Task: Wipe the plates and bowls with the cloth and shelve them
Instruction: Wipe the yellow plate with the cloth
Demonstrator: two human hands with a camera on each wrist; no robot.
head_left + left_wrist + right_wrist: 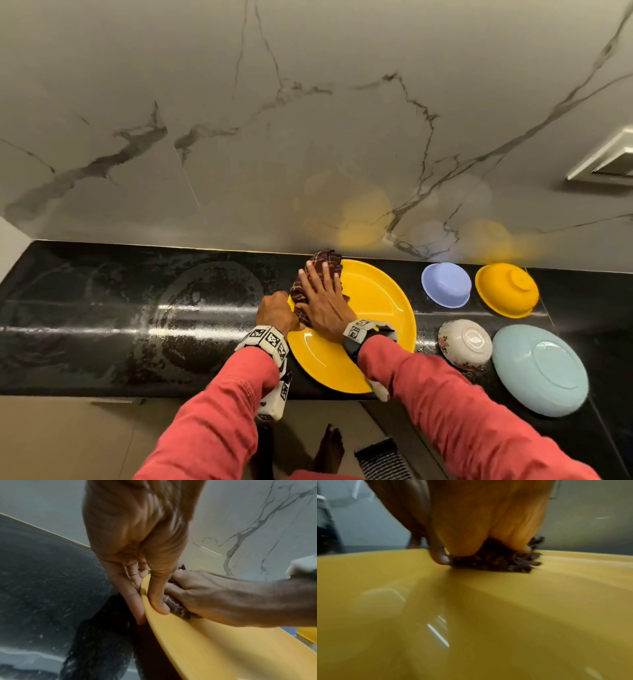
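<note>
A large yellow plate (373, 308) lies face up on the black counter (137, 308). My left hand (277, 310) pinches its left rim, thumb (158, 601) on top and fingers (135, 609) beneath the yellow plate (214, 642). My right hand (323, 298) lies flat, fingers straight and spread, pressing a dark brown checked cloth (323, 262) onto the plate's upper left part. In the right wrist view the cloth (496, 562) is bunched under my palm on the plate (471, 615).
To the right, upside down on the counter: a lilac bowl (446, 284), a yellow bowl (507, 289), a white floral bowl (464, 342) and a light blue plate (539, 370). A marble wall (308, 120) rises behind. The counter's front edge runs below the plate.
</note>
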